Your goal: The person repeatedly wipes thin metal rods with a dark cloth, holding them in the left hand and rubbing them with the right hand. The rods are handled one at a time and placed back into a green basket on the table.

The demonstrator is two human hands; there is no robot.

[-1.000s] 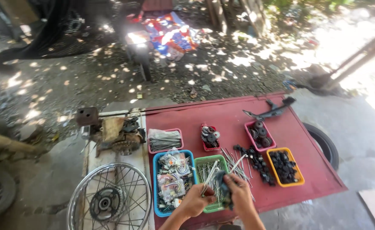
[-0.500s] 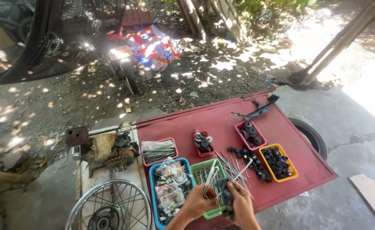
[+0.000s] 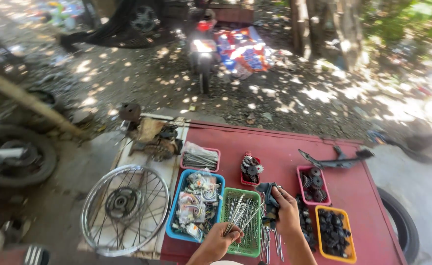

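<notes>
steel spokes (image 3: 239, 215), thin and silvery, are bunched in the left hand (image 3: 219, 240), which is clenched around their lower ends so they fan upward over the green basket (image 3: 244, 245). the right hand (image 3: 287, 212) grips a dark rag (image 3: 269, 200) just beside the upper ends of those spokes, its fingers closed on the cloth. more loose spokes (image 3: 271, 244) lie on the red table (image 3: 284, 147) below the right hand. left of the green basket sits a blue basket (image 3: 175, 217) full of small bagged parts, and behind it a pink tray (image 3: 199, 159) of spokes. a small red tray of gears (image 3: 251, 170) stands near the middle of the table, a pink tray of gears (image 3: 314, 184) to its right, and a yellow tray of black parts (image 3: 334, 233) near the front right corner. a dark metal bracket (image 3: 334, 160) lies toward the far right edge. a spoked wheel rim (image 3: 125, 208) rests on a board left of the table, and a motorbike (image 3: 202, 45) stands on the dirt beyond.
</notes>
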